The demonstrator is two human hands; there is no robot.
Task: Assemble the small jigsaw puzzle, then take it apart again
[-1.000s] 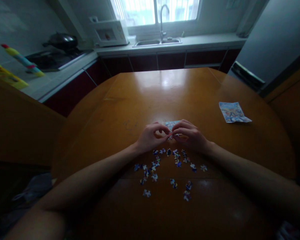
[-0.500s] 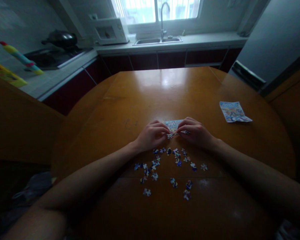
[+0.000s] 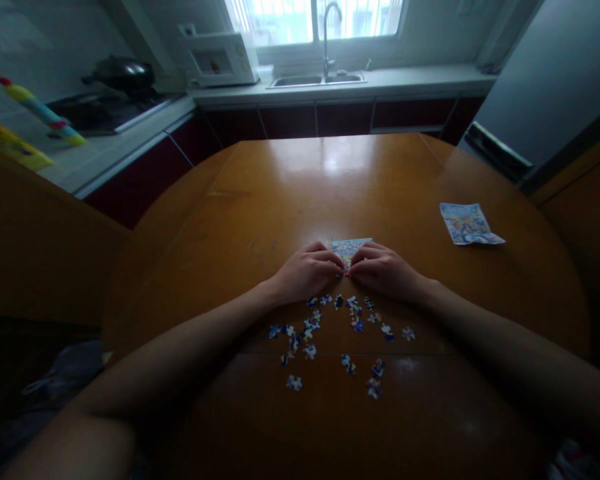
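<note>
Two-handed fine work at the near edge of a partly assembled jigsaw [image 3: 347, 245], which is supported on a wooden table [image 3: 280, 187] and is taken as the point of reference. The left hand [image 3: 309, 271] is placed at the jigsaw's left side and the right hand [image 3: 386, 270] at its right, the fingertips of both being brought almost together at the near edge. The fingers are curled inward, with little gap seen within either grip; a tiny reddish patch is visible between the hands, but whether a piece is pinched by either, and how far the fingers are closed, cannot be told. In good practice, the edge is best steadied by one hand while light, straight-down pressure is applied by the other, tab and socket being aligned first; sideways force should be avoided, since joined pieces could be sprung apart. The jigsaw is located between the hands and just beyond the fingertips, its far part exposed and its near corners hidden by the fingers. Loose pieces [image 3: 310, 325] are scattered on the near side of the jigsaw, and a creased printed sheet [image 3: 467, 223] is laid well to its right.
</note>
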